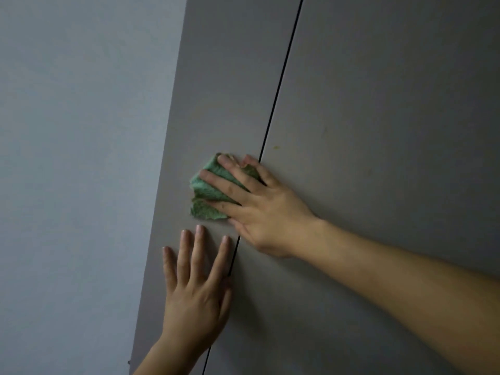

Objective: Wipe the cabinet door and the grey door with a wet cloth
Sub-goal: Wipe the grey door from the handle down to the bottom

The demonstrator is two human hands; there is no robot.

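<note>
Right hand: fingers straight and spread, pressing a crumpled green cloth flat against the left door panel, thumb near the seam. Left hand: released, palm flat on the same panel just below the cloth, fingers spread, index finger beside the seam. Dark seam: narrow, runs between the left panel and the right door panel; both matte grey. Small yellowish speck: on the right panel, just right of the seam. Pale wall: far left.

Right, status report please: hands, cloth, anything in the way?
Right hand presses cloth on door, beside seam. Left hand flat on door, below cloth. Nothing else in the way.
</note>
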